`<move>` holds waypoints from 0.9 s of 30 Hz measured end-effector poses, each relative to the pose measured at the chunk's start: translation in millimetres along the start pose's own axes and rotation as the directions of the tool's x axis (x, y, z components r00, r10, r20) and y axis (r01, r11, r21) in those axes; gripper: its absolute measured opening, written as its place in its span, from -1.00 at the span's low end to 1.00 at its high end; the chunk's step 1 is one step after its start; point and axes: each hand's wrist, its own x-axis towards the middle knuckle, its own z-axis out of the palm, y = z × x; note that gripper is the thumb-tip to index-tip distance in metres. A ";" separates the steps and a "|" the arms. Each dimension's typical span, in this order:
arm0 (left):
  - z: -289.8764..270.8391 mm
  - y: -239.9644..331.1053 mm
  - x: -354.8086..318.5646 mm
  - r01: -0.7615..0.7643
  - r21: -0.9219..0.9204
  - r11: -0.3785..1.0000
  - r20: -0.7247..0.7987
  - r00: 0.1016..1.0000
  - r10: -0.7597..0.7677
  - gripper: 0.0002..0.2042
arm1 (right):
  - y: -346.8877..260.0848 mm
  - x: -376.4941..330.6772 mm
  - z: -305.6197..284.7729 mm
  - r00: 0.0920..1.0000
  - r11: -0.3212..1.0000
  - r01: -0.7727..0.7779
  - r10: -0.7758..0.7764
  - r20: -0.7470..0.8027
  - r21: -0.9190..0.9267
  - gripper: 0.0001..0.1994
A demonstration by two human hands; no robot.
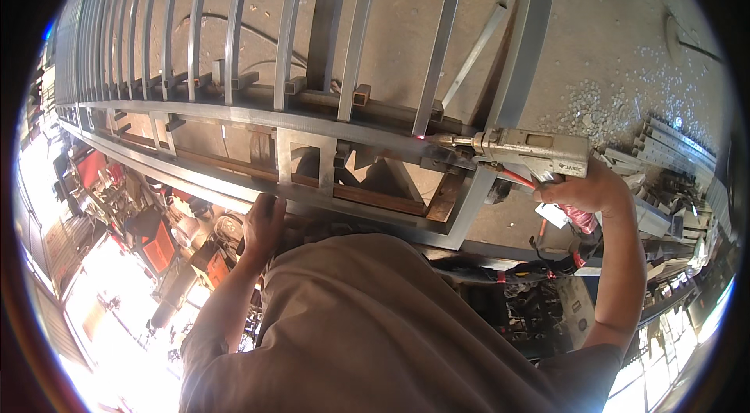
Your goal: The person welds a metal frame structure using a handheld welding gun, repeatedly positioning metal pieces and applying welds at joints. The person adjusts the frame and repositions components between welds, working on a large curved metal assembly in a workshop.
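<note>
Head view: a long grey steel gate frame of square tubes and curved bars (234,120) is being worked on, its long axis running from the upper left down toward the lower right, above a concrete floor (609,38). Its near rail (234,193) is being gripped by the left hand (264,225), fingers curled over the edge. A beige pistol-shaped welding torch with a red hose (531,151) is being held by the right hand (582,190), closed around its grip. The torch is being pointed leftward, away from that hand, its nozzle tip (433,139) lying just beside a small red glow at a bar joint (420,135). The right hand is being kept nearer the joint than the left.
</note>
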 end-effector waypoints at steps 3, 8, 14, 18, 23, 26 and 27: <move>1.2 -5.3 -3.0 0.036 0.006 0.999 0.034 0.999 -0.036 -0.67 | -2.5 -0.8 -1.5 1.000 0.996 -0.019 0.019 0.000 -0.083 -0.42; 5.4 -3.4 -1.9 0.039 -0.118 0.992 0.030 0.999 -0.035 -0.62 | -6.4 -1.3 -1.4 1.000 0.996 0.012 -0.012 0.001 -0.090 -0.42; 7.4 -4.1 -1.1 0.061 -0.115 0.991 0.032 0.998 -0.057 -0.58 | -5.5 -3.5 -1.1 1.000 0.994 -0.016 0.014 -0.012 -0.108 -0.41; 9.5 -6.1 -1.0 0.080 -0.133 0.988 0.040 0.996 -0.075 -0.57 | -1.6 -2.9 -1.5 1.000 0.995 0.017 -0.017 -0.001 -0.096 -0.39; 9.1 -6.2 -1.3 0.106 -0.150 0.983 0.058 0.993 -0.098 -0.56 | 0.5 -0.9 0.8 0.999 0.996 0.050 -0.050 -0.003 -0.078 -0.39; 7.5 -2.8 -0.7 0.103 -0.125 0.987 0.061 0.993 -0.096 -0.55 | -0.2 -1.3 0.7 0.999 0.993 0.023 -0.026 -0.021 -0.120 -0.41; 6.8 -1.2 -0.4 0.111 -0.115 0.987 0.064 0.992 -0.104 -0.55 | -0.4 -1.4 0.4 1.000 0.992 0.014 -0.017 -0.019 -0.123 -0.42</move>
